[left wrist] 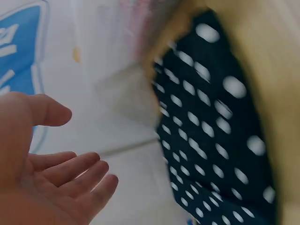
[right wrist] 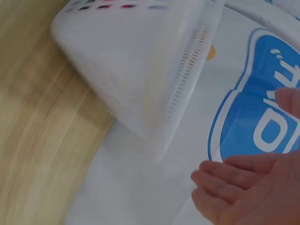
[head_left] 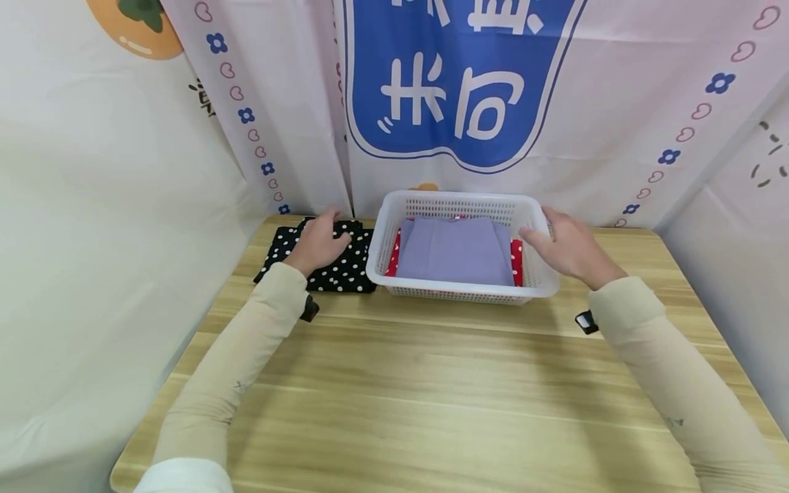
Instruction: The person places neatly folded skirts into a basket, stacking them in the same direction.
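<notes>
A white plastic basket (head_left: pixel 462 292) stands at the back of the table. Inside it lies a folded lavender cloth (head_left: pixel 453 250) on top of red cloth with white dots (head_left: pixel 516 263). To the basket's left is a folded black cloth with white dots (head_left: pixel 345 267), seen large in the left wrist view. My left hand (head_left: pixel 317 241) is over that black cloth, thumb and fingers apart and holding nothing. By the basket's right rim hovers my right hand (head_left: pixel 570 246); the right wrist view shows its fingers loosely extended, with a gap between them and the basket wall.
The wooden table (head_left: pixel 394 383) runs back to a hanging curtain (head_left: pixel 308 103) with a blue printed panel. White fabric walls border the table on the left and right. Small black straps show below both wrists.
</notes>
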Demonstrator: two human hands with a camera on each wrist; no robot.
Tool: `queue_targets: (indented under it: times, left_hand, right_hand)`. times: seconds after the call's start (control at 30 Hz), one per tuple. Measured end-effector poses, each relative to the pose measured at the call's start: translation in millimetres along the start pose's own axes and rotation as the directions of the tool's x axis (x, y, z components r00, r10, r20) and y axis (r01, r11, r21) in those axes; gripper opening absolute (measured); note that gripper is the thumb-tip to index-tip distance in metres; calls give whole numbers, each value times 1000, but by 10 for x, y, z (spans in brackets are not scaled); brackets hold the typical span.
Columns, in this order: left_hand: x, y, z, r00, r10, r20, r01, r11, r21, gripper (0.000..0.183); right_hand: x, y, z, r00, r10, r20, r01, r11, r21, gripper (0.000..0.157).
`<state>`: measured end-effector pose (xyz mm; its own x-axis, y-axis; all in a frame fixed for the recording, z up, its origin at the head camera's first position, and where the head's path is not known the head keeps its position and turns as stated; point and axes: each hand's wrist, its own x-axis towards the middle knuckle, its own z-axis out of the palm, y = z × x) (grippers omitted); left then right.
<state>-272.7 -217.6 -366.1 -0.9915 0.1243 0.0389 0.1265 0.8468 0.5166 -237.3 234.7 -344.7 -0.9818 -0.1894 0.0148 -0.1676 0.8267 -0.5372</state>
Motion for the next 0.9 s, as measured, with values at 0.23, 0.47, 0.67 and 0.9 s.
queue_targets:
  times: [0.23,0.47,0.67,0.9]
  left_hand:
    - [-24,-371,203,997,-34,76,13,965,261,78]
    - [9,-649,399,991,-82,106,37,929,368,92]
    - [104,-807,577,980,-146,138,82,918,388,105]
    - [109,-832,674,946,-218,241,113,915,387,109]
  right_hand:
    - [-70,127,228,998,11,62,1,982,-189,105]
    - [-58,279,367,996,21,90,4,963,-271,115]
    - [-43,353,453,994,22,107,7,966,-259,115]
    - [-34,357,495,995,5,104,20,972,-233,114]
